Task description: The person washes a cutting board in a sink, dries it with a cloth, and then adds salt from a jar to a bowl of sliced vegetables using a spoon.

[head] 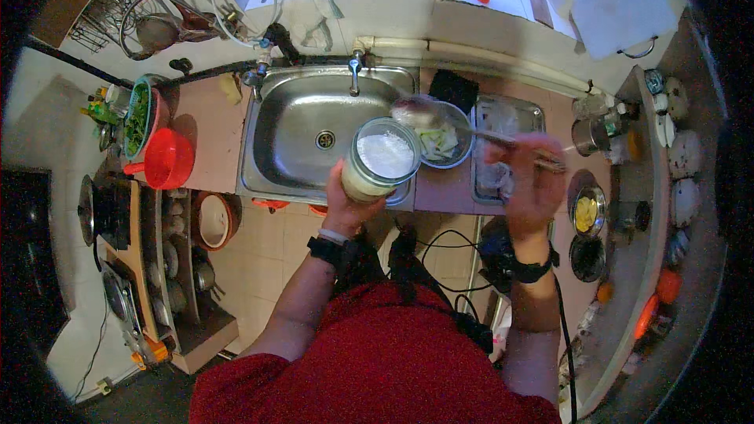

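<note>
My left hand [352,203] grips a glass jar [357,179] above the near right edge of the steel sink. White powder or grains [386,154] show inside its open mouth. My right hand [535,182], blurred, holds a metal spoon [498,137] by its handle, right of the jar. The spoon's blurred bowl reaches over the left side of a bowl [465,150] that holds pale green cut vegetable pieces [437,142]. Whether the spoon carries anything is too blurred to tell.
The steel sink [283,123] lies below a tap [354,73]. A steel tray [538,115] holds plastic bags at right. A red dipper [171,159] and a basket of greens [138,121] stand left. A dish of yellow pieces [587,214] is far right. Cables hang near my legs.
</note>
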The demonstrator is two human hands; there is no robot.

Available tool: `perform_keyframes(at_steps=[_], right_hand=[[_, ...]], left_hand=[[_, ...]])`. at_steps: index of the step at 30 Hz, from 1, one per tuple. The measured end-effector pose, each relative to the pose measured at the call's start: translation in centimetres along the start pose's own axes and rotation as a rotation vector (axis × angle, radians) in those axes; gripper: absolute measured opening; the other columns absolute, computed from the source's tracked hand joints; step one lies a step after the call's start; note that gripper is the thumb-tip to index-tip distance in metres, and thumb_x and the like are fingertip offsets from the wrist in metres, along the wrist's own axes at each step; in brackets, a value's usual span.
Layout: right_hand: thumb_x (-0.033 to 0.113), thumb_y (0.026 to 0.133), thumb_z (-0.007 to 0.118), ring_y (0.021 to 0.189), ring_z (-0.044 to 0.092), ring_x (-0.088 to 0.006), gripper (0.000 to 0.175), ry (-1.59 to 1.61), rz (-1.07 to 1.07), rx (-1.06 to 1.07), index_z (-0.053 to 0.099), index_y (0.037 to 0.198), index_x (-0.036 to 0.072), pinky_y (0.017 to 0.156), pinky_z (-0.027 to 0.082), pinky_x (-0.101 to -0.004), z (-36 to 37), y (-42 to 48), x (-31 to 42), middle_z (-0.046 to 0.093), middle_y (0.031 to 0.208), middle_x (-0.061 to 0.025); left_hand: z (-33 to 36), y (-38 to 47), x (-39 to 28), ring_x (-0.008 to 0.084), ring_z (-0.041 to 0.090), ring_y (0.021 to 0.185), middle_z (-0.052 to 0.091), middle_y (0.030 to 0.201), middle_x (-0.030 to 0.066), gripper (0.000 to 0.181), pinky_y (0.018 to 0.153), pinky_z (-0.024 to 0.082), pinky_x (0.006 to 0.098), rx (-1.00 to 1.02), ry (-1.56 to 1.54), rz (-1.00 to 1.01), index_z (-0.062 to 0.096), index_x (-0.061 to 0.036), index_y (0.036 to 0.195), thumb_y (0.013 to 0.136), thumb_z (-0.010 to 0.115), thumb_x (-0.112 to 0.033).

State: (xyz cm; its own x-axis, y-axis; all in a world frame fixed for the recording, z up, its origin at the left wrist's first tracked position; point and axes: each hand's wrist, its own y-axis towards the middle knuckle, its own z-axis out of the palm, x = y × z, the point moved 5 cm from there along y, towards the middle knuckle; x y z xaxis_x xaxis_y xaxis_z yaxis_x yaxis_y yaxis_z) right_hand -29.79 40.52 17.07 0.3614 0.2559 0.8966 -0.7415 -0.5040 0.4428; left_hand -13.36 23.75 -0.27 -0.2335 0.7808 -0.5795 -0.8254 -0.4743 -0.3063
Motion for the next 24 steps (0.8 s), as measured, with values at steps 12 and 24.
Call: perform_keyframes(at_steps=[12, 24], right_hand=[[-0.006, 0.088, 0.046, 0.082, 0.062, -0.0245, 0.014, -0.206, -0.296, 0.236, 0.055, 0.097, 0.000, 0.072, 0.049, -0.0317, 1.2, -0.6, 1.2, 0.061, 0.092, -0.0180], [-0.003, 0.089, 0.047, 0.081, 0.062, -0.0232, 0.011, -0.243, -0.318, 0.253, 0.056, 0.095, 0.000, 0.074, 0.050, -0.0337, 1.3, 0.1, 2.5, 0.061, 0.090, -0.0165]], left_hand=[[3.6, 1.8, 0.8, 0.0378, 0.058, 0.086, 0.051, 0.117, 0.0205, 0.063, 0.053, 0.053, 0.0362, 0.224, -0.448, -0.317, 0.039, -0.0114, 0.130, 0.086, 0.029, -0.056], [2.7, 2.1, 0.5, 0.0396, 0.052, 0.100, 0.047, 0.125, 0.0153, 0.067, 0.062, 0.050, 0.0390, 0.089, -0.456, -0.271, 0.039, -0.0147, 0.131, 0.082, 0.035, -0.061]])
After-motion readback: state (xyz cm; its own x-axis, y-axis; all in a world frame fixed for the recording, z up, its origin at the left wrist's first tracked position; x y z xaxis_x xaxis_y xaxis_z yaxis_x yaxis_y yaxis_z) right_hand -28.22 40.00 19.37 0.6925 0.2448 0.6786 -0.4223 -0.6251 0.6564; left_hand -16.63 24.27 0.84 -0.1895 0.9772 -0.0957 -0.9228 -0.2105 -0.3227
